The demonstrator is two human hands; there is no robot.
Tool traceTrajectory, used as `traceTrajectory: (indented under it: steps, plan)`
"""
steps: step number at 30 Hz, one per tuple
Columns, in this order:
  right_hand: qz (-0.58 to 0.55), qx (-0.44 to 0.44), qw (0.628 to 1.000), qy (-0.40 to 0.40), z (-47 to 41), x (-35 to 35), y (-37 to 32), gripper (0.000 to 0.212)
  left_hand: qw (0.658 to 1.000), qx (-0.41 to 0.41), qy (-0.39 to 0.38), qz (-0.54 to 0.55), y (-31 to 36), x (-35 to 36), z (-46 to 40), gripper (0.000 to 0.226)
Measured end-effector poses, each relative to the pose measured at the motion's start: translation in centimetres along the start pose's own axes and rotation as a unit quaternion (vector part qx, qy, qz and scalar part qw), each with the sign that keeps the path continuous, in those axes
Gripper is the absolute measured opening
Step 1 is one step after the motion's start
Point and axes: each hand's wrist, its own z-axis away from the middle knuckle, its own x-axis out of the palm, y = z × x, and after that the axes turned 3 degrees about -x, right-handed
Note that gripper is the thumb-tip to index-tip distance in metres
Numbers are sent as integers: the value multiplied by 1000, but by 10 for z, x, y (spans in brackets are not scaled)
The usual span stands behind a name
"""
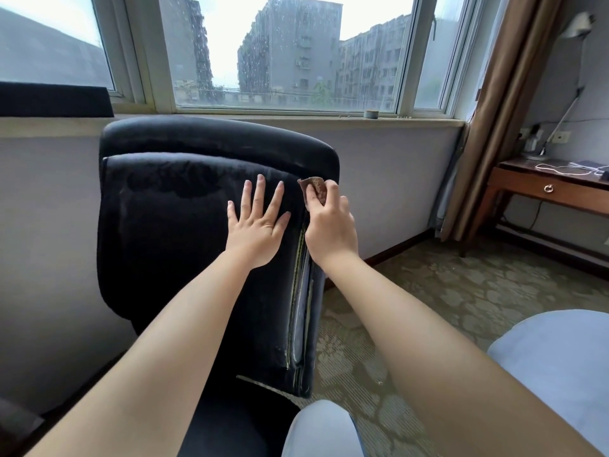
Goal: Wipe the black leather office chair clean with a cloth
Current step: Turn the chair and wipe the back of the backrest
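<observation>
The black leather office chair [184,245] stands in front of me with its backrest facing me, below the window. Damp streaks show on the upper part of the backrest. My left hand [257,222] lies flat on the backrest with fingers spread. My right hand [329,225] grips a small brown cloth [314,188] and holds it against the right edge of the backrest, near the top of the side seam. Most of the cloth is hidden inside my fist.
A wall with a window sill [296,122] runs behind the chair. A brown curtain [501,110] hangs at the right, with a wooden desk [547,189] carrying cables beyond it. Patterned carpet [461,291] covers the floor. My knees in light blue fabric [557,367] are at bottom right.
</observation>
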Motion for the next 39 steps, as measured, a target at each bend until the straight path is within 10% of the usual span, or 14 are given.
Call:
traceTrajectory:
  steps: [28, 39]
  plan:
    - [113, -61, 985, -118, 71, 12, -5, 67, 999, -4, -33, 4, -3, 1, 21, 59]
    - [-197, 33, 973, 118, -5, 1, -14, 34, 999, 29, -26, -20, -14, -8, 31, 57]
